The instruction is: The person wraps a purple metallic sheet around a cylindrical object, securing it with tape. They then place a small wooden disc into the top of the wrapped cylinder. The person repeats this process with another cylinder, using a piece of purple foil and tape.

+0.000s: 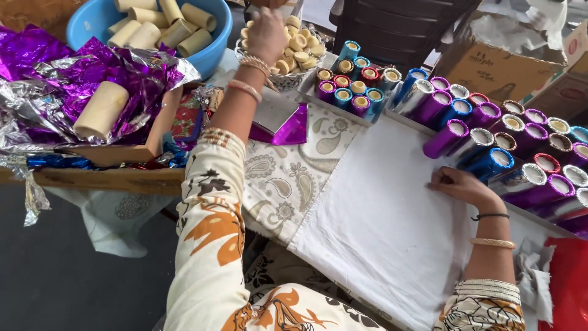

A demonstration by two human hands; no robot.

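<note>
The left hand (267, 34) is stretched forward over a patterned bowl (288, 78) heaped with small pale cylinders (298, 44); its fingers curl down into the heap, but seen from the back I cannot tell whether they have closed on one. The right hand (460, 186) lies flat and open, palm down, on the white cloth (380, 220) covering the desk, its fingertips just beside a row of foil-wrapped tubes (471, 132) in purple, blue and silver. Beyond that hand, short wrapped rolls (350, 86) stand upright in a tray. Left of the reaching arm, a plain cardboard tube (101, 110) lies on crumpled purple foil (116, 76), and a blue basin (205, 52) behind it holds more bare tubes. A cut purple foil piece (293, 129) lies just under the left forearm. This looks like the picking-up stage: the fingers would need to pinch a single piece free of the heap without spilling its neighbours.
</note>
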